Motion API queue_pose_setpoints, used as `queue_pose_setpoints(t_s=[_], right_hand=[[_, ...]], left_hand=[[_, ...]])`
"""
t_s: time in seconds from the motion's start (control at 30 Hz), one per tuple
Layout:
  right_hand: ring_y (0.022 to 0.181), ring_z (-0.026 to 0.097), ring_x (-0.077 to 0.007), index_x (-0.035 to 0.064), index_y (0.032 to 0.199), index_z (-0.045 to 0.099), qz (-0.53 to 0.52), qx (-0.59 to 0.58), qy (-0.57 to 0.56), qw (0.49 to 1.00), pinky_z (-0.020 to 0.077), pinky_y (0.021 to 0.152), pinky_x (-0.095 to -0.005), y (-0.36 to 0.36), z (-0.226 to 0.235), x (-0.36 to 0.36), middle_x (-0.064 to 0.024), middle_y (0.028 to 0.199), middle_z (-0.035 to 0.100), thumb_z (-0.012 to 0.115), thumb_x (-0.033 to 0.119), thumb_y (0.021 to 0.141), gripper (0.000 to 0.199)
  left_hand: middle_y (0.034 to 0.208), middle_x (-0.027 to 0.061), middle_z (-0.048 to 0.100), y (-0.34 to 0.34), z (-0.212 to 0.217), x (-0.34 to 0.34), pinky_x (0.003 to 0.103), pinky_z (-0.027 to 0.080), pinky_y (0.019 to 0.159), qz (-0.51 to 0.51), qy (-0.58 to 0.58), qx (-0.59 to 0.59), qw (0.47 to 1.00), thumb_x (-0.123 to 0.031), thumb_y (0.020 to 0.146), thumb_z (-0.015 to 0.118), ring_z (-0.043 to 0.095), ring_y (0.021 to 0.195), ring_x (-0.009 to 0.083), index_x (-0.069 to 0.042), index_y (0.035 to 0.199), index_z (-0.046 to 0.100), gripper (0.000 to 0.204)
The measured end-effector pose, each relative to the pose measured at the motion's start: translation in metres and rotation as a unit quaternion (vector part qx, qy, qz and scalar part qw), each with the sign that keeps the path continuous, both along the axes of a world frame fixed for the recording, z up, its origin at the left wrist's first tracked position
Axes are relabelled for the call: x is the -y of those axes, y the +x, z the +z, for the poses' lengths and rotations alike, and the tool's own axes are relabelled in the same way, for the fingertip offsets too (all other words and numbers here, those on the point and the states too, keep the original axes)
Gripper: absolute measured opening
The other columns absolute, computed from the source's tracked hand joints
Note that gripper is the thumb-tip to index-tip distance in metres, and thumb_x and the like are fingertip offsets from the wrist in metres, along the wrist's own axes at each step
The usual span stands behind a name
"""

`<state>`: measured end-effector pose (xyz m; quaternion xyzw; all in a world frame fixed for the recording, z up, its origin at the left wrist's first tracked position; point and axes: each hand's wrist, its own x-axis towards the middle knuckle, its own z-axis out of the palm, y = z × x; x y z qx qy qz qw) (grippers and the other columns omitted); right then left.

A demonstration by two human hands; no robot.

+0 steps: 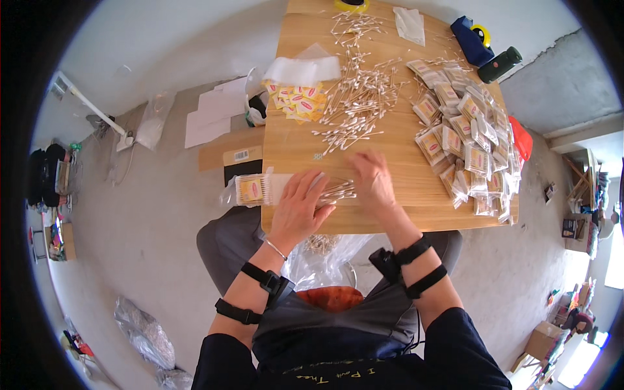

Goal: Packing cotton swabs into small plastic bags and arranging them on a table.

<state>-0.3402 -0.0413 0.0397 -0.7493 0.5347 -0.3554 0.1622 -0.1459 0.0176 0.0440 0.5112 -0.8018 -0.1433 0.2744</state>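
Note:
Near the table's front edge, my left hand (299, 205) curls over a small bunch of cotton swabs (339, 191), its thumb and fingers on either side. The swabs' white tips stick out to the right. Just right of them is my right hand (373, 181), smeared by motion, so its fingers are unclear. To the left of my left hand lies a filled clear bag of cotton swabs (252, 190) with a yellow label card. Farther back spreads a loose heap of cotton swabs (364, 91).
Many filled swab packets (478, 140) pile up at the right. Yellow label cards (297, 103) and clear plastic bags (303, 70) lie at the left. A blue tape dispenser (471, 42) and dark cylinder (499, 65) stand at the back right. Below the edge is a plastic bag (325, 263).

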Motion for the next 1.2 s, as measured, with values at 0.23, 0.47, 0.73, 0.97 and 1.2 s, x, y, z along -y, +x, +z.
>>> queue_pose_setpoints(t_s=[0.23,0.47,0.73,0.97,1.2], right_hand=[[0.105,0.052,-0.03,0.0159,0.104,0.069,-0.029,-0.141,-0.014,0.99,0.0458,0.087,-0.0425,-0.016,0.001,0.031,-0.0043,0.111,0.055,0.068,0.011,0.08,0.024],[0.104,0.052,-0.0271,0.0158,0.1,0.067,-0.01,-0.148,-0.053,0.988,0.0454,0.087,-0.041,-0.016,0.009,0.038,-0.001,0.11,0.056,0.071,0.015,0.08,0.021],[0.101,0.054,-0.0256,0.0122,0.095,0.067,0.016,-0.134,-0.091,0.987,0.047,0.088,-0.0394,-0.018,0.001,0.045,-0.0002,0.105,0.06,0.072,0.013,0.077,0.02],[0.098,0.055,-0.0272,0.0117,0.088,0.066,0.015,-0.108,-0.053,0.993,0.0477,0.085,-0.04,-0.016,0.0,0.042,-0.0018,0.094,0.063,0.072,0.013,0.077,0.013],[0.095,0.056,-0.0293,0.0103,0.088,0.068,0.065,-0.077,0.02,0.995,0.0479,0.084,-0.0408,0.006,0.001,0.017,-0.0046,0.093,0.063,0.069,0.011,0.08,0.008]], left_hand=[[0.143,0.0106,0.049,0.002,0.001,0.003,0.044,0.031,0.113,-0.025,-0.008,0.04,0.999,-0.03,0.084,0.07,0.041,0.135,0.0301,-0.007,0.136,0.05,0.061],[0.145,0.0092,0.048,0.0,0.0,0.002,0.044,0.028,0.115,-0.026,0.004,0.049,0.998,-0.031,0.086,0.068,0.038,0.139,0.0274,-0.007,0.138,0.049,0.06],[0.142,0.0074,0.049,0.001,0.0,0.003,0.045,0.027,0.116,-0.035,0.012,0.044,0.998,-0.028,0.085,0.069,0.041,0.135,0.0275,-0.008,0.137,0.05,0.059],[0.134,0.0084,0.052,0.001,-0.001,0.002,0.046,0.03,0.114,-0.026,-0.005,0.037,0.999,-0.029,0.084,0.071,0.044,0.13,0.029,-0.008,0.134,0.052,0.057],[0.134,0.0112,0.051,-0.001,0.002,0.0,0.046,0.033,0.112,-0.006,0.008,0.008,1.0,-0.028,0.082,0.073,0.044,0.129,0.0334,-0.007,0.135,0.05,0.062]])
